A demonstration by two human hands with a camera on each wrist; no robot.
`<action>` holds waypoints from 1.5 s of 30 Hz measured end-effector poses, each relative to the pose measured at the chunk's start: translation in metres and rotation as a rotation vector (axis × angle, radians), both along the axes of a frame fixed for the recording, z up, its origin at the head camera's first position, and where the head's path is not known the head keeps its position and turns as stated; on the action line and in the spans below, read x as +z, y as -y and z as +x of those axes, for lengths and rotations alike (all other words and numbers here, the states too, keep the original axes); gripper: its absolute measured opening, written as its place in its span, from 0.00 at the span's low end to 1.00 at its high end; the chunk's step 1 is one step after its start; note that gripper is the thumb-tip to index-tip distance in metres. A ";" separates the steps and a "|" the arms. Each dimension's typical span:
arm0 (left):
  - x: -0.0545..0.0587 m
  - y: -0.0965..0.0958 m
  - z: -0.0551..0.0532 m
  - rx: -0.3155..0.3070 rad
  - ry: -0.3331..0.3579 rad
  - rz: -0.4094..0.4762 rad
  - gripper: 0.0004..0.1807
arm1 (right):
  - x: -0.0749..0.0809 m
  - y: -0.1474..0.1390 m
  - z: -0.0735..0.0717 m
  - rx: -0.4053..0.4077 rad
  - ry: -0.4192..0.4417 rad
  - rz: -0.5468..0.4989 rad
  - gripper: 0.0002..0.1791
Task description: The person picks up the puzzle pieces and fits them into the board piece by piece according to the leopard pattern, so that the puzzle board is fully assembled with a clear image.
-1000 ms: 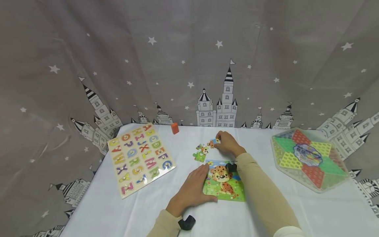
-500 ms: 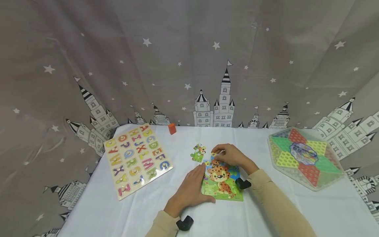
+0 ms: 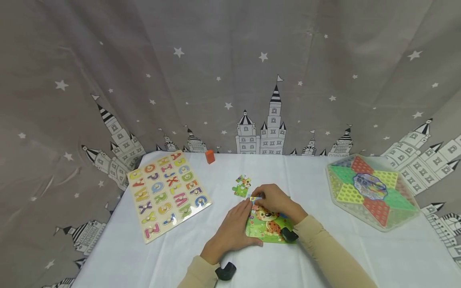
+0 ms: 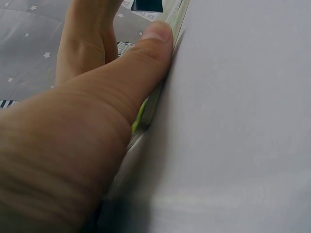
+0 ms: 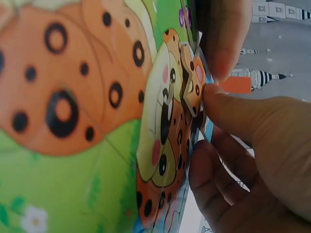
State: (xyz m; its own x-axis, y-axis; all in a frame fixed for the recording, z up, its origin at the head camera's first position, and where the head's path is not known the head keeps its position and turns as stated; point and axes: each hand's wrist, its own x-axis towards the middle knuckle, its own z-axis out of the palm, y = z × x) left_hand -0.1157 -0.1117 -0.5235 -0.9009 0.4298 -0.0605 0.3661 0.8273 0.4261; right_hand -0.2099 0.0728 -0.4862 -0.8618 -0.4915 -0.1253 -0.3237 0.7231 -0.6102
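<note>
A small jigsaw puzzle (image 3: 256,229) with a spotted leopard cub on green grass lies on the white table in the head view. My left hand (image 3: 234,229) rests along its left side with straight fingers; in the left wrist view the thumb (image 4: 150,48) lies against the near edge. At the puzzle's top left, my right hand (image 3: 275,200) pinches a puzzle piece (image 5: 193,80) showing an orange spotted ear. That piece stands slightly raised over the picture in the right wrist view. Just beyond the board lie a few joined loose pieces (image 3: 240,191).
To the left is a wooden alphabet peg board (image 3: 158,212). An octagonal plastic game box (image 3: 371,188) with a coloured star sits on the right. A small red block (image 3: 210,157) stands near the back edge, before a grey castle-print curtain (image 3: 201,48).
My right hand has brought the puzzle piece from beyond the board toward me, onto the picture's top left. The left hand stays at the puzzle's side.
</note>
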 end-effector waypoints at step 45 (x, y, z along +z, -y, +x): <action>-0.003 0.000 0.001 -0.052 -0.060 -0.083 0.61 | 0.003 -0.004 -0.026 -0.040 -0.026 0.009 0.15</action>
